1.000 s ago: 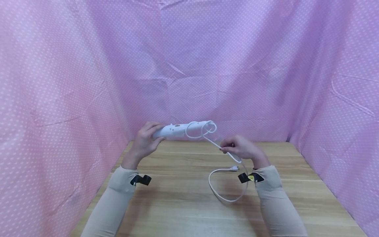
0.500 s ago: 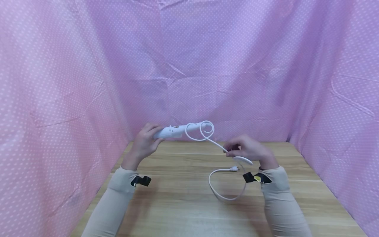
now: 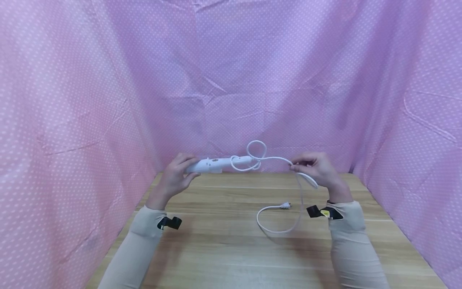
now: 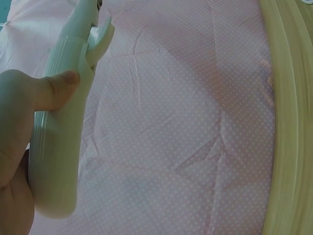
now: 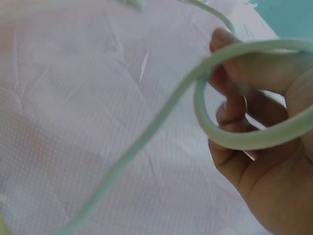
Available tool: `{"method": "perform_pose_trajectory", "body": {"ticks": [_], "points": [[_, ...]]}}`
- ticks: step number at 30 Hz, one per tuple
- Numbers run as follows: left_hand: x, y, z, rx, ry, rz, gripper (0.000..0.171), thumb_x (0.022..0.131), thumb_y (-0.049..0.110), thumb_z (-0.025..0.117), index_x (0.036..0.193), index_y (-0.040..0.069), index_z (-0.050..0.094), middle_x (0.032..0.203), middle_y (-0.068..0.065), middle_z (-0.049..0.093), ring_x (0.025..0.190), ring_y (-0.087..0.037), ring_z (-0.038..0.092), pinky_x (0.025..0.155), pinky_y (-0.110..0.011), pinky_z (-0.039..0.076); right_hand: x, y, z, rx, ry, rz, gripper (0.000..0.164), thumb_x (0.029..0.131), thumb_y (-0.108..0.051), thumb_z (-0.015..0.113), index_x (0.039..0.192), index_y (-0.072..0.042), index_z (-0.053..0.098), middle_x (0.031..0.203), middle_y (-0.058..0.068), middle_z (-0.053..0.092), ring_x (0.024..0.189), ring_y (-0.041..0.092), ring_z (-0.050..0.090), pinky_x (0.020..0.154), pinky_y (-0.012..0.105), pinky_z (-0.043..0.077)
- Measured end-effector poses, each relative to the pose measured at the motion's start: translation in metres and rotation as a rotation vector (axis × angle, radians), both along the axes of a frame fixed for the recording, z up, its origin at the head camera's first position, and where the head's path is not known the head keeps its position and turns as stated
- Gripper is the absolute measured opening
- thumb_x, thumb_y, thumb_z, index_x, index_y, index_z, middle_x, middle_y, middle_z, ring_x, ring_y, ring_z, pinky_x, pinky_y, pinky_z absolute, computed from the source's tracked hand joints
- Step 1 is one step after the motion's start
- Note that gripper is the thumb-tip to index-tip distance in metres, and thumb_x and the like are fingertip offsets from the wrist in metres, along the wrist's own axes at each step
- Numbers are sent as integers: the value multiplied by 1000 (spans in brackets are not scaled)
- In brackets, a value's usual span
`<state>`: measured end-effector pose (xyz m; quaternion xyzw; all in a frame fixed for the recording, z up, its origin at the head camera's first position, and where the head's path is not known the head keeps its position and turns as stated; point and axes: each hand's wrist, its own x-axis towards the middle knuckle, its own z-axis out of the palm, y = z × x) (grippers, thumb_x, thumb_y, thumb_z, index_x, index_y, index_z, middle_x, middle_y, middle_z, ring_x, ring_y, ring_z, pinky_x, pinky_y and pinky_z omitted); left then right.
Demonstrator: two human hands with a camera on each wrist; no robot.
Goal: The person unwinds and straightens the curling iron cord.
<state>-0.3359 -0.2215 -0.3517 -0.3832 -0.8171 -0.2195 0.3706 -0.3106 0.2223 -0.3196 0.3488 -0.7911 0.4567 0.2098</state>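
Note:
My left hand (image 3: 176, 176) grips one end of a white curling iron (image 3: 207, 165), held level above the far edge of the table. In the left wrist view, the thumb presses on the thick part of the iron (image 4: 61, 147), below a small lever (image 4: 102, 43). Loose loops of the white cord (image 3: 276, 158) hang about its narrower end. My right hand (image 3: 317, 168) pinches the cord off to the right. From there it makes a small loop, also large in the right wrist view, then runs down to the table. The two-pin plug (image 3: 285, 205) lies there.
A wood-grain table (image 3: 223, 257) spreads beneath both hands. Pink dotted cloth (image 3: 231, 80) rises behind it and along both sides. Small black wrist cameras stick out from the beige sleeves (image 3: 351, 237).
My right hand has moved right and up with the cord, pulling it farther from the iron. The loops near the iron's end have shifted. The left hand keeps its grip, with the iron tilting flatter.

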Motion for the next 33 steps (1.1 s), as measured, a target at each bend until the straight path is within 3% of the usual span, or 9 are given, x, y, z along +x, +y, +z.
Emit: {"method": "perform_pose_trajectory", "body": {"ticks": [5,12,15,19,25,33], "points": [[4,-1,1,0,2,-64,46,69,0,84,113,-2,68,112,-13,65,102,-27,58,79,-39,57,-4,13,-2,-106,-89,-150,12,83,2,73,93,7,72,77,-6,70,60,3,60,50,15,49],[6,-4,0,0,1,-128,48,68,-1,84,112,-1,68,113,-14,65,104,-29,60,84,-37,56,-12,26,-8,-175,-202,-356,30,86,-19,75,100,6,72,77,-14,70,66,2,65,56,17,55],[8,-6,0,6,-19,-154,47,68,0,84,113,0,68,114,-13,65,105,-28,60,88,-31,55,-15,31,-12,-105,-236,-420,31,86,-23,75,100,4,73,74,-11,70,65,2,64,57,18,54],[8,-8,1,48,-51,-203,48,68,-3,84,114,-1,68,114,-14,65,105,-29,60,95,-21,50,-16,37,-16,81,-304,-500,36,87,-36,72,101,-2,75,80,-1,73,69,6,62,62,21,52],[5,-13,4,174,-56,-199,54,64,-9,84,114,-1,68,112,-16,66,104,-29,61,98,-17,47,-17,44,-24,251,-412,-446,40,88,-41,70,105,-5,74,92,9,74,79,14,63,70,27,50],[2,-17,6,385,11,-64,52,59,-14,84,108,-5,69,107,-22,66,99,-34,59,97,-16,44,-18,53,-40,243,-495,-222,28,89,-23,71,103,1,73,92,11,74,79,7,65,70,21,53]]}}
